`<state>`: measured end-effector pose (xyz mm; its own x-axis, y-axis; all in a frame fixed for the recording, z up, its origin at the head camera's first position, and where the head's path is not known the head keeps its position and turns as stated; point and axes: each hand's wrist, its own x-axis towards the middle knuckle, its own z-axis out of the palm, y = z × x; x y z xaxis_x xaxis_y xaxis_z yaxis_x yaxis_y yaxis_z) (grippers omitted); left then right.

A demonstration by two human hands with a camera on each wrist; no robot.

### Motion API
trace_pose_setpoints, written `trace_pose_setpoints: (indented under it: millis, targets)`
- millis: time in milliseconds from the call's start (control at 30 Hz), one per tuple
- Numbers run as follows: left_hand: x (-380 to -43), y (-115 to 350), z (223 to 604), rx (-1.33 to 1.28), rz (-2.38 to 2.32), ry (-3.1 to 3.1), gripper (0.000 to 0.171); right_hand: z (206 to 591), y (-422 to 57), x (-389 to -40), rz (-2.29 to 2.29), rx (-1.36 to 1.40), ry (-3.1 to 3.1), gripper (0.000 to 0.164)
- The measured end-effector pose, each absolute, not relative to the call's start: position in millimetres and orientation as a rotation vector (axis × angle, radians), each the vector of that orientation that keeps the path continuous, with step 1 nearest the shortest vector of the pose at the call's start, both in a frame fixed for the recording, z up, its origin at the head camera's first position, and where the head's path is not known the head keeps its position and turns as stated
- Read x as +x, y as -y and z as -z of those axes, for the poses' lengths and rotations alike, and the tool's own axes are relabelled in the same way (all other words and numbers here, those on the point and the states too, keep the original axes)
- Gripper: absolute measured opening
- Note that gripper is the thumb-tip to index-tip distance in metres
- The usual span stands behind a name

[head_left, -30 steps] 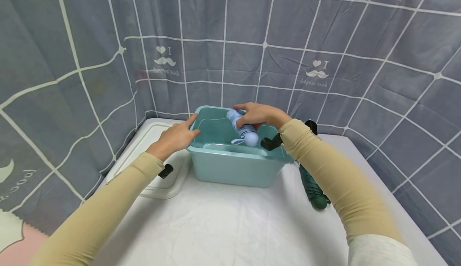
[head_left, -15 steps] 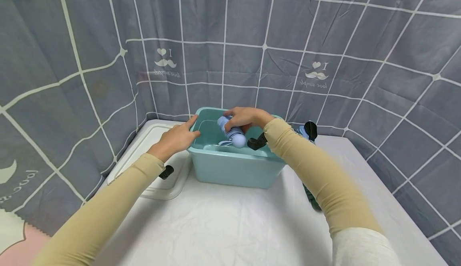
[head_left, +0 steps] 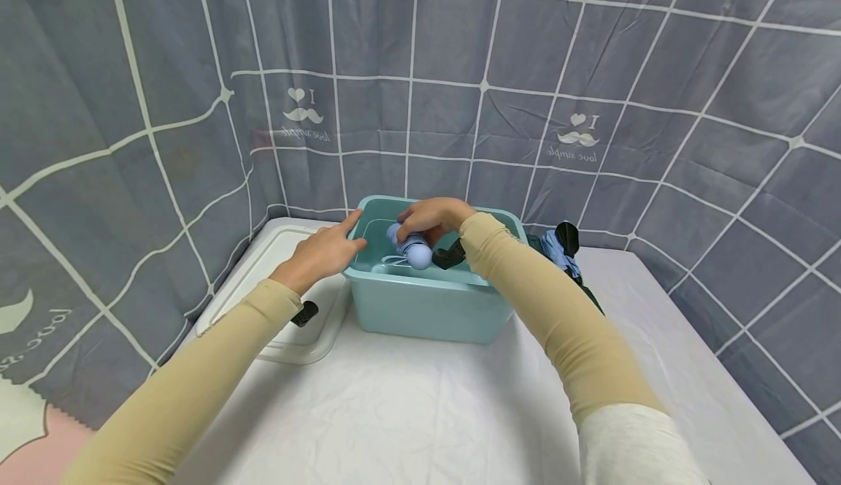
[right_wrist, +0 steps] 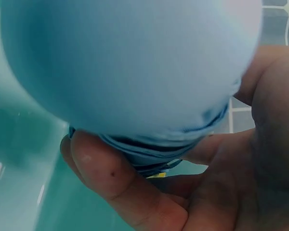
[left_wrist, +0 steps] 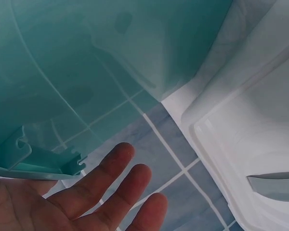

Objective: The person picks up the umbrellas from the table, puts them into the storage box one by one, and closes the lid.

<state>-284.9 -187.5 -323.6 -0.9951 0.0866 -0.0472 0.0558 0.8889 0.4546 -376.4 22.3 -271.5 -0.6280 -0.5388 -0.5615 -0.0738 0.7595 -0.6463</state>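
My right hand [head_left: 435, 216] grips a light blue folded umbrella [head_left: 418, 255] inside the turquoise plastic bin [head_left: 427, 311]. In the right wrist view, the umbrella's round knob [right_wrist: 135, 62] fills the top, and my fingertips [right_wrist: 98, 161] press its pleated fabric below. The umbrella lies slantwise, knob towards me, with a thin wrist loop beside it. My left hand [head_left: 322, 253] rests at the bin's left rim. In the left wrist view, its fingers [left_wrist: 118, 156] are extended and spread outside the bin wall [left_wrist: 77, 43].
A white lid [head_left: 289, 342] lies on the table left of the bin, also seen in the left wrist view. Right of the bin are a blue, black-ended folded umbrella [head_left: 560, 250] and a dark green one, mostly hidden by my right arm. A grey checked curtain [head_left: 447, 39] hangs behind.
My right hand has carried the light blue umbrella left and lower into the bin. The right sleeve now covers most of the green umbrella. My left hand has stayed at the rim.
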Motion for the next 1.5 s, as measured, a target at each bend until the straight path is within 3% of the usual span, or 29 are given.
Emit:
trace_pose_setpoints:
  millis: [200,633,1500]
  targets:
    - [-283,187,322,0.1,-0.721,-2.981,0.073,278,-13,-382,0.718,-0.473,-2.135,0.077]
    - [-285,187,324,0.101,-0.709,-2.992,0.073,291,9,-391,0.72,-0.466,-2.129,0.038]
    - [-282,186,323,0.106,-0.725,-2.996,0.072,301,35,-392,0.632,-0.383,-2.115,0.035]
